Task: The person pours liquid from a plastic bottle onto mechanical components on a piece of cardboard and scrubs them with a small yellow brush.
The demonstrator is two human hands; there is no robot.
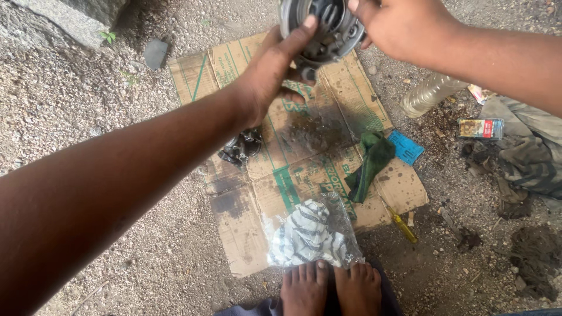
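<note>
Flattened cardboard sheet point(304, 175) covers the gravel as an oil-stained work mat. Above its far edge, left hand point(272, 73) and right hand point(404, 26) both clamp a round metal housing point(325, 29), steadying it. Green rag point(369, 164) lies near; yellow screwdriver point(401, 225) at the mat's edge.

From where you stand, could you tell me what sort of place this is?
Probably an outdoor, makeshift repair spot on bare ground. Both hands hold a round metal machine part over an oil-stained flattened cardboard sheet laid on gravel, with a yellow-handled screwdriver and a green rag beside it.
</note>
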